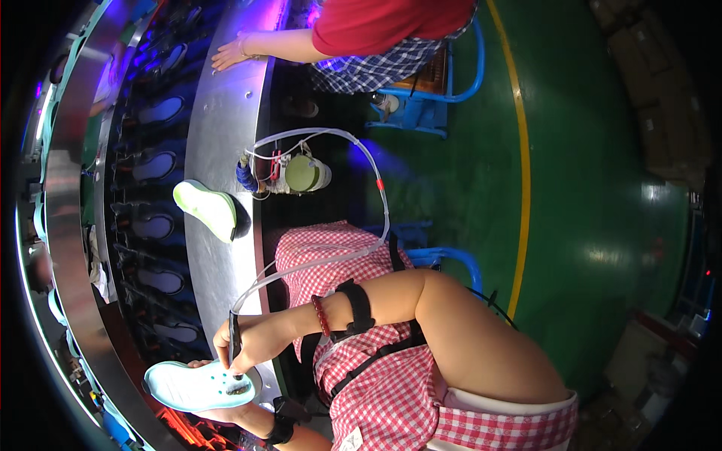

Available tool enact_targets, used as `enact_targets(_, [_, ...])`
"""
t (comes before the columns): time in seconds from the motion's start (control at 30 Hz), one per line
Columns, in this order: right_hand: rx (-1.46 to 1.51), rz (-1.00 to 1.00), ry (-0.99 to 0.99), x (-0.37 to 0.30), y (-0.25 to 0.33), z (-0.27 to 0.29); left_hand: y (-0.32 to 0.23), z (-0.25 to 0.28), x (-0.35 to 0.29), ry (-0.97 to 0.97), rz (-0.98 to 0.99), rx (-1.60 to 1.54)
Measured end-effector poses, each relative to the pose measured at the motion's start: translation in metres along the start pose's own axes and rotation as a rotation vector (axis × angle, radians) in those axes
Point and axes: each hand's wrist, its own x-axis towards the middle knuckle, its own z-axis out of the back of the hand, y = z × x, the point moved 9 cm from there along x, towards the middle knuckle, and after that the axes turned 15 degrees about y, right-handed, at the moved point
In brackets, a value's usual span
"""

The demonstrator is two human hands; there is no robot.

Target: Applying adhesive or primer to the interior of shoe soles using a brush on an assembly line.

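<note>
A pale blue shoe sole (pixel 192 387) with several small dark marks near one end rests in my left hand (pixel 235 415). My left fingers are wrapped under it, partly hidden, with fingertips showing at its far edge. In my right hand (pixel 263 342) I pinch a black pen-like applicator (pixel 235 338), its tip down at the marked end of the sole. From its top a clear tube (pixel 387 218) loops up and back over the metal bench (pixel 218 135). A pale green shoe sole (pixel 207 209) lies on the bench, farther up from my hands.
Beside the bench, dark racks carry a row of soles (pixel 154 225). A pot with a greenish lid (pixel 302 173) hangs at the bench edge near a blue-wrapped fitting (pixel 246 177). A co-worker in a red top (pixel 391 30) sits beyond, one hand on the bench.
</note>
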Motion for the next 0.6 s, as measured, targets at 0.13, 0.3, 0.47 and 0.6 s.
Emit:
enact_targets(0.13, [0.005, 0.016, 0.012, 0.003, -0.005, -0.003, -0.001, -0.004, 0.001, 0.197, -0.018, 0.066])
enact_targets(0.3, [0.075, -0.115, 0.045, 0.012, -0.024, -0.018, 0.035, 0.005, -0.002, 0.217, -0.12, -0.108])
enact_targets(0.47, [0.015, -0.125, 0.076, 0.026, -0.052, -0.025, 0.033, 0.008, -0.01, 0.202, -0.166, -0.19])
enact_targets(0.6, [0.142, -0.224, 0.079, 0.03, -0.065, -0.034, 0.031, 0.01, -0.018, 0.177, -0.194, -0.239])
